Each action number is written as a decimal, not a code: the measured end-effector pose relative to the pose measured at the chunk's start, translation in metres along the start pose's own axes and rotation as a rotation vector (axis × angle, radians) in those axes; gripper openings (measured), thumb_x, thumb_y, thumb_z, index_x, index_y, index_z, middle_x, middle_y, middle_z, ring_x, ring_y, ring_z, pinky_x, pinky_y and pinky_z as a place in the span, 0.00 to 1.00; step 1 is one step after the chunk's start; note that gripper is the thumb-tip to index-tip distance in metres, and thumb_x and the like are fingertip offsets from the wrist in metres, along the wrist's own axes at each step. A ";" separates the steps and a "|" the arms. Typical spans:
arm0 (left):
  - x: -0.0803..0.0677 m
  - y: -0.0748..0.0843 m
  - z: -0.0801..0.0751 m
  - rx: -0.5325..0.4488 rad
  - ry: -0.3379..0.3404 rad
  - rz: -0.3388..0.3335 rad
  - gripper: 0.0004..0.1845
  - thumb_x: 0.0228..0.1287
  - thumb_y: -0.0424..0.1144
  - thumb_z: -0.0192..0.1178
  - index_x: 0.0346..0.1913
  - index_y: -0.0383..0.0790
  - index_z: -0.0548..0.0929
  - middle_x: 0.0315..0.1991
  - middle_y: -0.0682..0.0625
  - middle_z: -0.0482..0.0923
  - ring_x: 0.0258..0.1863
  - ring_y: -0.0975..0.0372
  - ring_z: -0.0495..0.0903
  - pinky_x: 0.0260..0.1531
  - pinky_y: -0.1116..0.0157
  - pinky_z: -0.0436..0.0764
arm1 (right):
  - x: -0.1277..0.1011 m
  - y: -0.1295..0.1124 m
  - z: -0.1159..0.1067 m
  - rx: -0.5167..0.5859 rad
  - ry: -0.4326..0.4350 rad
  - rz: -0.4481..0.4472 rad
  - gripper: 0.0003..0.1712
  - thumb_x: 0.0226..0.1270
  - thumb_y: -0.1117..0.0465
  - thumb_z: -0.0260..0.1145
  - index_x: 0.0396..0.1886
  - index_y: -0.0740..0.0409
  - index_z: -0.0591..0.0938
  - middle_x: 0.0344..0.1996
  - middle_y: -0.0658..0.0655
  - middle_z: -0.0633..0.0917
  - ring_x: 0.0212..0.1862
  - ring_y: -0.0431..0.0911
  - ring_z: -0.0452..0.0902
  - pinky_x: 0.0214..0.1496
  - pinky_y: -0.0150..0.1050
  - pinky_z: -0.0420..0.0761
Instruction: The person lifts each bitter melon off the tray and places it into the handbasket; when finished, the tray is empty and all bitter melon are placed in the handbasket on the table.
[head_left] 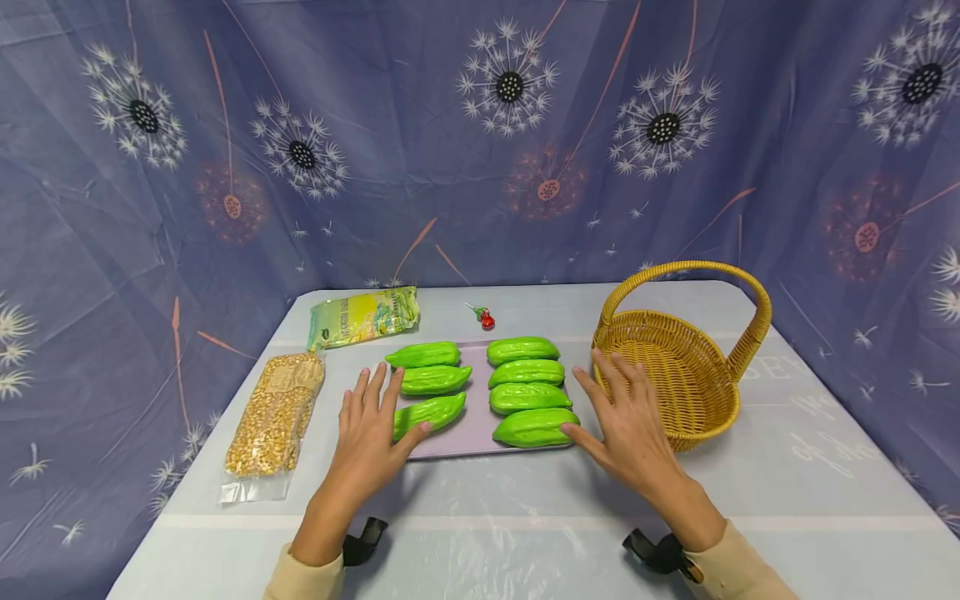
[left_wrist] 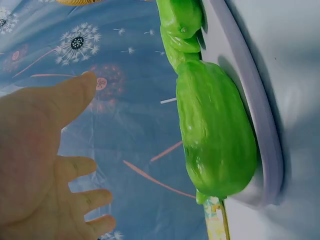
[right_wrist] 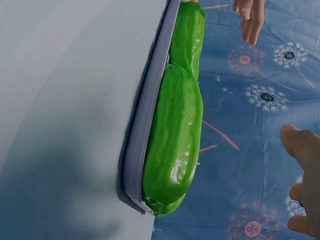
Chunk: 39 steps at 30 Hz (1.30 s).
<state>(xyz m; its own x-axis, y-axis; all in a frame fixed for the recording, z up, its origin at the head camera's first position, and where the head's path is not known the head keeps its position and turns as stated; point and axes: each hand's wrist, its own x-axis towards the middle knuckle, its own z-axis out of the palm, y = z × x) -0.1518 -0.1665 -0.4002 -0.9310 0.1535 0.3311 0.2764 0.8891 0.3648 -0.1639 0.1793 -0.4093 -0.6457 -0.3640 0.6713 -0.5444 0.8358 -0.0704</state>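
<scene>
Corn-kernel bag (head_left: 273,417): flat on the white table (head_left: 495,533)
Printed packet (head_left: 363,317): behind the bag
Left hand (head_left: 367,433): fingers spread wide above the lilac tray's (head_left: 480,417) left side
Left gourds (head_left: 437,381): three, green, on the tray
Right gourds (head_left: 528,398): four, in a column on the tray
Right hand (head_left: 633,429): fingers spread wide, between tray and basket
Wicker basket (head_left: 675,367): upright, far right

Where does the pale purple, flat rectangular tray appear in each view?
Head: pale purple, flat rectangular tray at centre, below mid-height.
Left wrist: its rim curves down, right of centre.
Right wrist: its rim slants from top centre toward lower left.
Shared landmark: glossy bright-green, elongated ridged vegetables on it.
</scene>
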 end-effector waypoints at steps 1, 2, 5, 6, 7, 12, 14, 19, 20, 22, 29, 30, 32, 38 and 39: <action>0.000 -0.001 0.000 -0.004 -0.003 0.000 0.46 0.60 0.55 0.61 0.74 0.42 0.52 0.75 0.38 0.46 0.74 0.42 0.40 0.66 0.38 0.45 | 0.000 0.000 0.000 0.007 0.001 -0.007 0.44 0.65 0.28 0.45 0.65 0.58 0.70 0.68 0.66 0.64 0.70 0.62 0.54 0.71 0.61 0.48; -0.001 -0.002 -0.001 -0.009 -0.003 0.003 0.46 0.59 0.54 0.61 0.74 0.42 0.52 0.75 0.38 0.46 0.74 0.42 0.41 0.65 0.38 0.47 | 0.000 0.000 0.001 0.012 0.001 -0.015 0.44 0.65 0.29 0.45 0.65 0.58 0.71 0.68 0.66 0.65 0.69 0.62 0.55 0.69 0.62 0.50; -0.002 -0.004 -0.001 -0.026 -0.016 0.009 0.46 0.60 0.54 0.62 0.74 0.43 0.51 0.75 0.40 0.47 0.73 0.43 0.45 0.63 0.38 0.52 | 0.001 0.001 0.003 0.028 0.014 -0.047 0.43 0.66 0.30 0.45 0.64 0.59 0.72 0.67 0.67 0.66 0.66 0.63 0.58 0.65 0.63 0.54; -0.002 -0.005 -0.001 -0.029 -0.018 0.014 0.46 0.59 0.54 0.62 0.74 0.43 0.51 0.74 0.40 0.47 0.72 0.43 0.46 0.62 0.39 0.54 | 0.001 0.001 0.004 0.035 0.020 -0.059 0.43 0.66 0.31 0.46 0.63 0.60 0.72 0.66 0.67 0.67 0.65 0.63 0.59 0.65 0.63 0.55; -0.002 -0.006 -0.001 -0.035 -0.018 0.018 0.46 0.59 0.53 0.62 0.74 0.43 0.51 0.74 0.40 0.48 0.72 0.44 0.48 0.62 0.39 0.55 | 0.001 0.001 0.006 0.043 0.029 -0.072 0.42 0.67 0.31 0.46 0.63 0.60 0.72 0.65 0.67 0.68 0.64 0.63 0.60 0.64 0.62 0.56; -0.004 -0.014 -0.003 -0.082 -0.012 0.027 0.47 0.57 0.51 0.65 0.73 0.38 0.54 0.72 0.39 0.53 0.69 0.44 0.52 0.62 0.41 0.56 | 0.001 0.001 0.011 0.088 0.077 -0.123 0.41 0.67 0.33 0.48 0.61 0.63 0.74 0.61 0.68 0.72 0.60 0.62 0.64 0.60 0.60 0.59; -0.005 -0.017 -0.004 -0.108 -0.013 0.028 0.46 0.56 0.50 0.66 0.72 0.37 0.56 0.72 0.39 0.54 0.69 0.45 0.53 0.63 0.42 0.56 | 0.001 0.000 0.012 0.101 0.073 -0.126 0.41 0.67 0.33 0.48 0.60 0.63 0.74 0.60 0.68 0.73 0.59 0.61 0.64 0.59 0.59 0.60; -0.007 -0.024 -0.003 -0.158 -0.037 0.043 0.45 0.54 0.48 0.68 0.71 0.38 0.58 0.70 0.39 0.57 0.66 0.47 0.57 0.60 0.42 0.63 | 0.000 0.000 0.014 0.134 0.024 -0.115 0.40 0.67 0.33 0.47 0.61 0.62 0.73 0.59 0.65 0.73 0.58 0.59 0.65 0.59 0.56 0.62; -0.008 -0.025 -0.002 -0.164 -0.044 0.046 0.45 0.53 0.47 0.69 0.71 0.38 0.58 0.70 0.39 0.58 0.65 0.47 0.57 0.60 0.42 0.64 | 0.000 0.000 0.015 0.144 0.015 -0.113 0.40 0.67 0.34 0.49 0.61 0.62 0.73 0.59 0.65 0.74 0.58 0.58 0.65 0.58 0.55 0.63; -0.008 -0.028 -0.001 -0.177 -0.056 0.048 0.45 0.52 0.46 0.69 0.71 0.37 0.59 0.70 0.39 0.58 0.65 0.48 0.58 0.59 0.42 0.65 | -0.001 0.000 0.017 0.163 0.008 -0.111 0.38 0.66 0.36 0.54 0.61 0.62 0.73 0.57 0.64 0.74 0.56 0.57 0.66 0.55 0.53 0.65; -0.009 -0.040 0.002 -0.230 -0.129 -0.008 0.44 0.52 0.45 0.70 0.71 0.41 0.60 0.69 0.40 0.59 0.67 0.48 0.54 0.60 0.41 0.64 | -0.003 -0.001 0.024 0.194 -0.041 -0.075 0.38 0.49 0.49 0.73 0.60 0.59 0.74 0.53 0.58 0.78 0.50 0.49 0.69 0.46 0.44 0.71; -0.009 -0.041 0.002 -0.239 -0.142 -0.020 0.44 0.53 0.45 0.69 0.71 0.41 0.60 0.69 0.40 0.58 0.67 0.48 0.54 0.59 0.40 0.64 | -0.004 -0.001 0.024 0.197 -0.050 -0.071 0.38 0.48 0.50 0.74 0.60 0.59 0.74 0.53 0.57 0.78 0.50 0.48 0.69 0.46 0.43 0.71; -0.008 -0.044 0.003 -0.254 -0.164 -0.040 0.43 0.53 0.46 0.69 0.70 0.42 0.60 0.69 0.41 0.59 0.67 0.48 0.54 0.59 0.40 0.64 | -0.005 -0.001 0.026 0.204 -0.064 -0.065 0.38 0.47 0.51 0.75 0.59 0.58 0.74 0.52 0.56 0.78 0.50 0.48 0.70 0.47 0.44 0.72; -0.007 -0.051 0.005 -0.282 -0.180 -0.051 0.42 0.52 0.44 0.70 0.69 0.39 0.62 0.68 0.40 0.60 0.65 0.48 0.56 0.60 0.42 0.62 | -0.007 -0.002 0.030 0.225 -0.130 -0.026 0.37 0.47 0.49 0.75 0.58 0.56 0.75 0.50 0.55 0.80 0.50 0.46 0.71 0.50 0.44 0.73; -0.007 -0.052 0.006 -0.282 -0.180 -0.053 0.42 0.52 0.43 0.70 0.69 0.38 0.63 0.68 0.39 0.61 0.64 0.48 0.56 0.60 0.42 0.62 | -0.007 -0.002 0.031 0.223 -0.146 -0.017 0.36 0.47 0.49 0.75 0.57 0.56 0.76 0.49 0.54 0.80 0.50 0.46 0.71 0.50 0.44 0.73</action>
<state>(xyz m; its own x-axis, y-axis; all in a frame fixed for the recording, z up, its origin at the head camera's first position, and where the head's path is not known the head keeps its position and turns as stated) -0.1614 -0.2115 -0.4263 -0.9662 0.2057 0.1555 0.2577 0.7478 0.6119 -0.1748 0.1676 -0.4365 -0.6970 -0.4460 0.5615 -0.6500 0.7236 -0.2322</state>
